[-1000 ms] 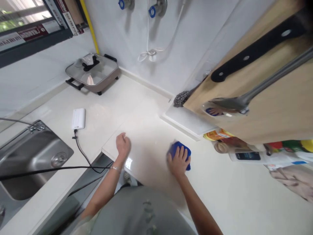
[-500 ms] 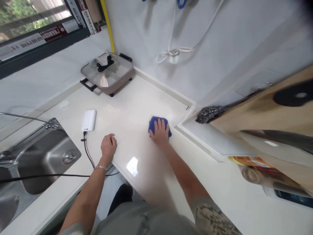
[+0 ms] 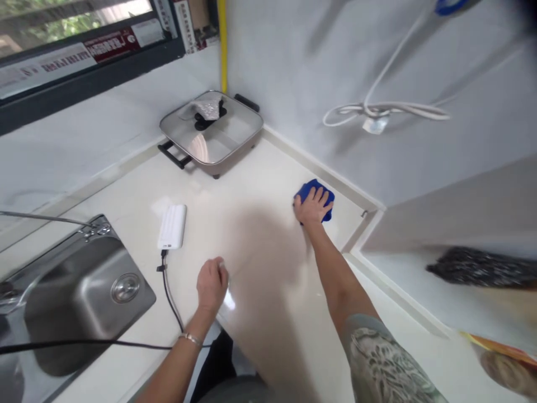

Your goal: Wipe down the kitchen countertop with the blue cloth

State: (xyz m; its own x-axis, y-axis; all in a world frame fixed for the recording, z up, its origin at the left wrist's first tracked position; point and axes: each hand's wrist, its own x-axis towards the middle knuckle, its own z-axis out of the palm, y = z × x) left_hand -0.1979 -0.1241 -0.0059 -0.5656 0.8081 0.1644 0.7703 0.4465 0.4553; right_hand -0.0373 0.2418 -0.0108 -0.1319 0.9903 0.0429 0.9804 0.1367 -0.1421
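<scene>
My right hand (image 3: 311, 208) presses down on a folded blue cloth (image 3: 329, 198), with its fingers spread over it. The cloth lies flat on the glossy white countertop (image 3: 251, 193), close to the raised edge along the wall. My left hand (image 3: 212, 284) rests curled into a loose fist near the counter's front edge, with a bracelet on the wrist. No object shows in its fingers. Beyond it, to the left, lies a white power bank (image 3: 172, 226) with a dark cable (image 3: 170, 291) plugged into its near end.
A lidded electric pan (image 3: 235, 152) with black handles stands in the back corner. The steel sink (image 3: 79, 302) is at left, crossed by a black cable (image 3: 84, 341). A bundled white cord (image 3: 390, 109) hangs on the wall. At right is a black crinkled bundle (image 3: 482, 267).
My right hand has slid the blue cloth forward over the counter, closer to the wall edge. My left hand stays curled near the front edge. The view has shifted.
</scene>
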